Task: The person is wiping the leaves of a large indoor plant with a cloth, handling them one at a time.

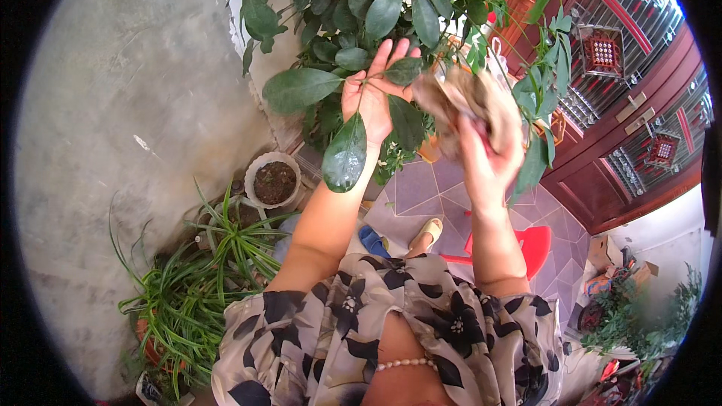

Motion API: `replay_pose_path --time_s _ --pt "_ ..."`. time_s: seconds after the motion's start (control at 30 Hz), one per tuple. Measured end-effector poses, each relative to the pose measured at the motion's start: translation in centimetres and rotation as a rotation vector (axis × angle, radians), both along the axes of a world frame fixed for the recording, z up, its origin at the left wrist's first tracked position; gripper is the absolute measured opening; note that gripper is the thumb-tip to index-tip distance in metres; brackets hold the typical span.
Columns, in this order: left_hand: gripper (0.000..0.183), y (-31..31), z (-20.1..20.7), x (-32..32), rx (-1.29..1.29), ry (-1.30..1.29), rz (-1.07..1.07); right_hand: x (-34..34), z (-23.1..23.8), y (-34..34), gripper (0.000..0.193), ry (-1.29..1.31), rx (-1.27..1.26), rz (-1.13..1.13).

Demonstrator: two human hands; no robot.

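Observation:
A leafy green potted-type plant (383,11) with broad oval leaves fills the top middle. My left hand (376,114) reaches up under one of its leaf clusters, palm up and fingers stretched out. Across that palm lies the cluster's stalk, with one large leaf (301,91) pointing left and a shiny, wet-looking leaf (347,156) hanging down over the wrist. Just right of it, my right hand (492,162) is closed on a crumpled brownish cloth (468,94). Motion smears the cloth, and its folds hide part of the fingers.
Left of my forearm stands a white pot of soil (274,183); a spider plant (218,244) spreads below it. A red plastic seat (535,252) is behind my right forearm, on purple tiles (421,188). Dark red doors (639,150) stand at right, a grey wall (135,90) at left.

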State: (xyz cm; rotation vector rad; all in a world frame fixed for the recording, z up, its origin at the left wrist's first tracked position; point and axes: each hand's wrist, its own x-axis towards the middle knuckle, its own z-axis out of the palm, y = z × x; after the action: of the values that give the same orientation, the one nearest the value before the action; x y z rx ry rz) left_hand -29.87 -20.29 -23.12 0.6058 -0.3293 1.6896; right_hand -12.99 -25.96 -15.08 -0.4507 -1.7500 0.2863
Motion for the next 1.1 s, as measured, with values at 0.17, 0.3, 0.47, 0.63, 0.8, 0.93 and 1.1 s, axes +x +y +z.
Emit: replay_pose_path --time_s 0.17,0.3,0.47,0.63,0.8,0.93,1.1 --pt "0.026 -0.3 -2.4 0.0 -0.305 0.221 0.524 -6.3 -2.1 4.9 0.041 -0.510 0.249 -0.225" --pt "0.024 -0.3 -2.7 -0.7 -0.373 0.242 0.635 -6.0 -3.1 7.2 0.041 -0.510 0.168 -0.216" --pt "0.015 -1.9 -3.0 -2.0 -0.092 0.331 0.365 -2.5 -4.1 9.0 0.036 -0.417 0.250 -0.142" --pt "0.049 -2.6 -1.6 -1.7 -0.204 0.077 -0.112 0.5 -4.5 9.7 0.039 -0.547 0.367 -0.283" --pt "0.057 -2.5 -1.3 -1.9 -0.189 0.002 -0.185 1.3 -4.1 7.6 0.046 -0.337 0.153 -0.292" --pt "0.057 -2.2 -2.3 -2.3 -0.022 0.047 -0.168 -0.1 -4.4 6.8 0.045 -0.262 0.166 -0.157" --pt "0.059 -1.8 -1.7 -0.7 -0.097 0.165 -0.053 -5.1 -5.9 4.9 0.041 -0.457 0.252 -0.011"
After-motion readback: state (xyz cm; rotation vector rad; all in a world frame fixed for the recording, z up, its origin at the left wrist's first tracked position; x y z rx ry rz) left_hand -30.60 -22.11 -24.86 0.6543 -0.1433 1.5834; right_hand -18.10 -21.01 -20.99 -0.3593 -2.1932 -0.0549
